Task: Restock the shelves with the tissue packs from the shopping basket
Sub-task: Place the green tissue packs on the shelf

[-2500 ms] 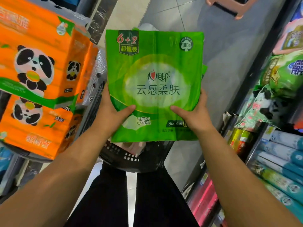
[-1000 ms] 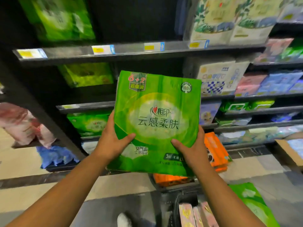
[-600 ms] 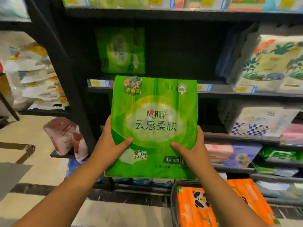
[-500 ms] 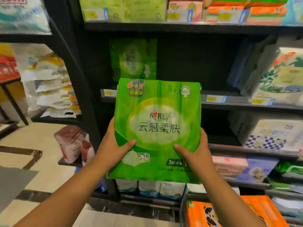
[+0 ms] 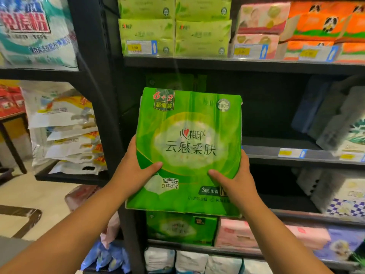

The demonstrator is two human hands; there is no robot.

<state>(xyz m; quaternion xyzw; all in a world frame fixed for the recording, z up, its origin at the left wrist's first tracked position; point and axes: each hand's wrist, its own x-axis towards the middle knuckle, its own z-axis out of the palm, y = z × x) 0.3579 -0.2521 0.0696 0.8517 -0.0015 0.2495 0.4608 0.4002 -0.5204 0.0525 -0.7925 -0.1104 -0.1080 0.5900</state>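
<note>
1. Green tissue pack [image 5: 189,151]: held upright at the centre of the view, printed front toward the camera, in front of the dark bay above the middle shelf [image 5: 276,153]. Whether its back touches anything in the bay cannot be told.
2. Left hand [image 5: 134,169]: at 8 o'clock of the pack. Its grip is clamped on the pack's left edge, thumb laid across the front, fingers hidden behind.
3. Right hand [image 5: 237,180]: at 4 o'clock of the pack. Its grip is clamped on the right edge in the same way, thumb on the front, fingers out of sight.
4. Second green pack [image 5: 171,82]: dimly seen at 12 o'clock, deeper in the same bay, partly covered by the held pack.
5. Lower green pack [image 5: 180,228]: at 6 o'clock, standing on the shelf below, with a pink pack [image 5: 237,234] just beside it at its 3 o'clock.
6. Upper shelf [image 5: 237,64]: at 12 o'clock, carrying pale green packs [image 5: 173,32], pink-and-cream packs [image 5: 260,26] and orange panda packs [image 5: 324,24] from left to right. Price tags [image 5: 141,47] sit on its front.
7. Grey packs [image 5: 335,115]: at 3 o'clock, leaning on the middle shelf. Blue-checked packs [image 5: 343,202] stand beneath them.
8. Black upright [image 5: 98,76]: at 9 o'clock, dividing this rack from the neighbouring one, where white bags [image 5: 67,135] lie stacked.
9. Floor [image 5: 39,194]: pale tiles at 8 o'clock.
</note>
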